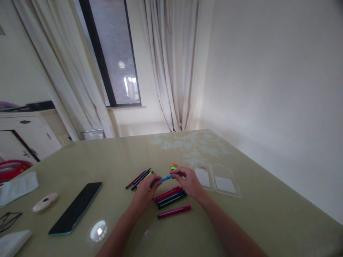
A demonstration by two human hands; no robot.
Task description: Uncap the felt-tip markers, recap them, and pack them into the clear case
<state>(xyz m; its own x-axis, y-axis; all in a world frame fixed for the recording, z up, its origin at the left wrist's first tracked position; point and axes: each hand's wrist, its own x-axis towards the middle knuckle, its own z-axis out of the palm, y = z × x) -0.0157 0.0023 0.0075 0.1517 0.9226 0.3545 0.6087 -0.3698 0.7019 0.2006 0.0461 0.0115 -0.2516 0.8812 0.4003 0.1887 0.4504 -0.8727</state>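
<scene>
A blue marker pen [166, 178] is held level above the table between my two hands. My left hand [147, 187] pinches its left end, and my right hand [187, 180] pinches its right end. Just below lie several red and dark marker pens [171, 196] side by side, partly behind my fingers. Nearer to me a single magenta marker pen [174, 212] lies apart. Beyond my left hand is a loose group of dark and coloured pens [139, 179]. Behind my right fingers, bright orange, yellow and green strips [174, 166] show in part.
An opened clear plastic case [227, 191] with white cards lies right of my hands. On the left are a black phone [76, 208], a white oval object [45, 202], glasses [9, 220] and a paper packet [18, 187]. A wall borders the table's right edge.
</scene>
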